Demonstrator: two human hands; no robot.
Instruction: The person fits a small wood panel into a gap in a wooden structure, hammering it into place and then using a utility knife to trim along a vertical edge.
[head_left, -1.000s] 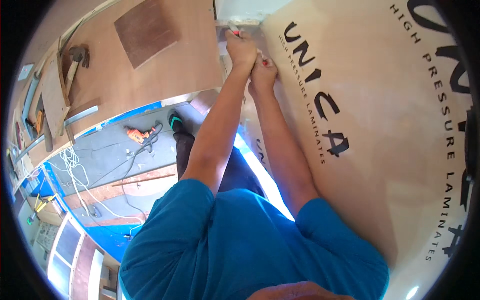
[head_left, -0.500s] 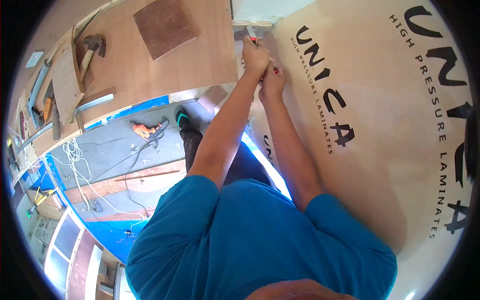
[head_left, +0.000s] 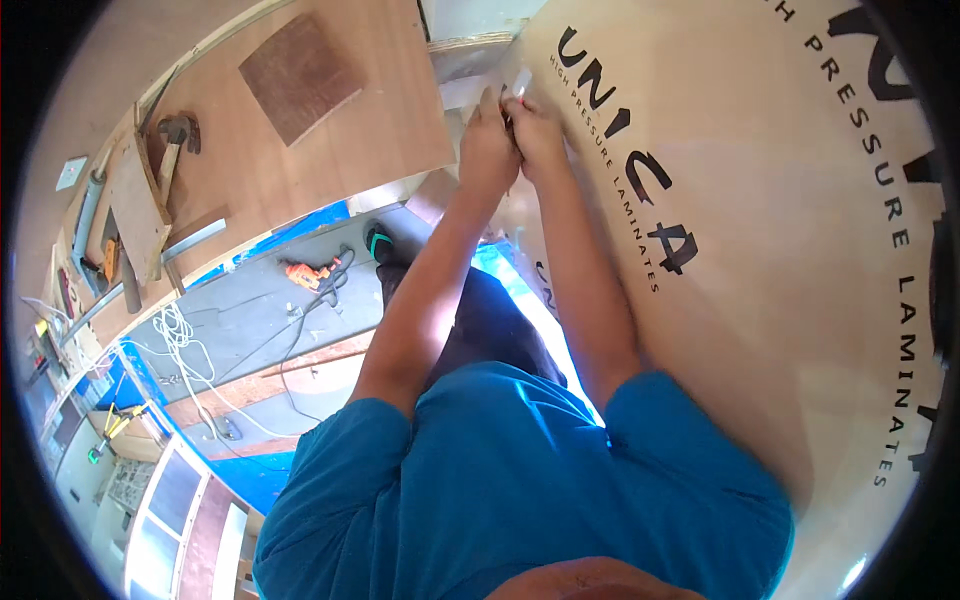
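Observation:
Both my hands are together beyond my outstretched forearms, at the left edge of a large tan sheet printed with black lettering. My right hand is closed on a small tool with a red part and a pale, blade-like tip; its exact kind is too small to tell. My left hand is curled right beside it, fingertips close to the right hand's fingers. Whatever lies between the hands is mostly hidden.
Left of my hands is a wooden worktop with a brown square panel, a hammer and a metal strip. An orange power tool and white cable lie lower down. My foot is beside the worktop.
The small red tool showed at my left hand's fingertips before; its red part now shows at my right hand. My left hand has come back lower, and the view has shifted.

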